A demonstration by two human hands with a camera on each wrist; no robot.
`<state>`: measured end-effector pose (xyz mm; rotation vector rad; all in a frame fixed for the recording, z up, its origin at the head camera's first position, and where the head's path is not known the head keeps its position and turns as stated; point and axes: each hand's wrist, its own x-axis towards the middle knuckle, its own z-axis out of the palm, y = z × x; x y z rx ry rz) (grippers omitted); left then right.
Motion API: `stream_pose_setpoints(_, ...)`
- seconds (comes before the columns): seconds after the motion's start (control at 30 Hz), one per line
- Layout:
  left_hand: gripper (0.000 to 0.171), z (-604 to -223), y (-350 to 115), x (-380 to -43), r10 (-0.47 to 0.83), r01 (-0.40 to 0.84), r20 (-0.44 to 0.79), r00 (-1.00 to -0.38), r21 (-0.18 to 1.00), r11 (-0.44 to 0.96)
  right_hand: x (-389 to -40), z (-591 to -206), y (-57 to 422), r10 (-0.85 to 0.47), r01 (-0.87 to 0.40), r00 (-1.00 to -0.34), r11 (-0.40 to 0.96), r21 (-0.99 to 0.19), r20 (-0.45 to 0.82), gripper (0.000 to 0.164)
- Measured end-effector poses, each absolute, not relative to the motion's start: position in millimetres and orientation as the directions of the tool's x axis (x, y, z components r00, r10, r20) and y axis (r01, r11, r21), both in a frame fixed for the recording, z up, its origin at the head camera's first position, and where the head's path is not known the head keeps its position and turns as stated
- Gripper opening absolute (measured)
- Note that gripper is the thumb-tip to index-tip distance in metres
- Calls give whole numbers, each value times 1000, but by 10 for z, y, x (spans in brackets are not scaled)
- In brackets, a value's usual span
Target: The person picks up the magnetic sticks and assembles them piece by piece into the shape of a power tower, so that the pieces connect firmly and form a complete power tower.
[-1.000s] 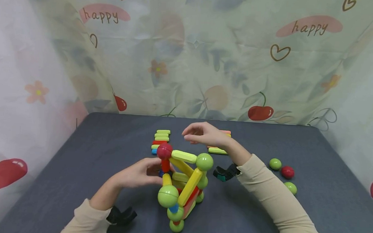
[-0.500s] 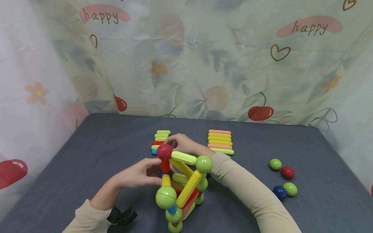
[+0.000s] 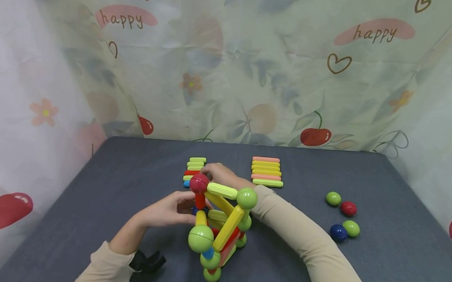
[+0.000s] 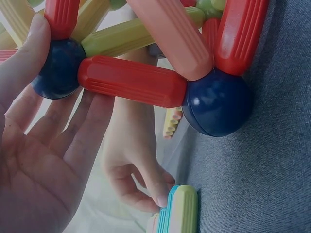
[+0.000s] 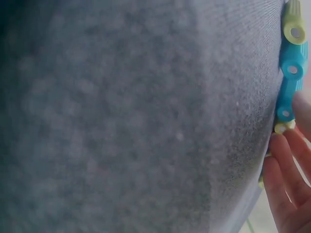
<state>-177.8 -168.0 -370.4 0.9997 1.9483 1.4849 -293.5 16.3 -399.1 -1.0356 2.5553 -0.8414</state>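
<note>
In the head view a frame of magnetic balls and sticks (image 3: 227,227) stands upright on the dark table. My left hand (image 3: 170,210) holds its left side; in the left wrist view thumb and fingers grip a dark blue ball (image 4: 58,68) and fingertips touch a red stick (image 4: 131,81). My right hand (image 3: 220,174) reaches behind the frame to a row of short sticks (image 3: 196,164). In the right wrist view its thumb is against a blue stick (image 5: 289,97) and its fingertips are by a light green stick (image 5: 283,127); whether they pinch one is unclear.
Longer pink, yellow and green sticks (image 3: 266,172) lie in a row at the back centre. Loose balls sit at the right: two green (image 3: 333,198), a red (image 3: 349,208) and a dark blue one (image 3: 338,233). A printed curtain (image 3: 236,74) hangs behind the table (image 3: 134,162).
My right hand has come left and down from above the table's back to the short sticks, uncovering the longer row and the dark blue ball. It has barely moved since half a second ago.
</note>
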Motion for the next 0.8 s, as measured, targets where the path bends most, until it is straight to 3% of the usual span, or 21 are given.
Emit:
stream_pose_setpoints(0.5, 47, -3712, -1680, -1782, 792, 257, 60, -608, 958, 125, -2942, -3978, 137, -713, -575, -699, 602, -555, -49, 22)
stream_pose_setpoints(0.8, 46, -3702, -1678, -1778, 791, 251, 48, -610, 958, 136, -2954, -3993, 115, -714, -574, -696, 614, -541, -72, 7)
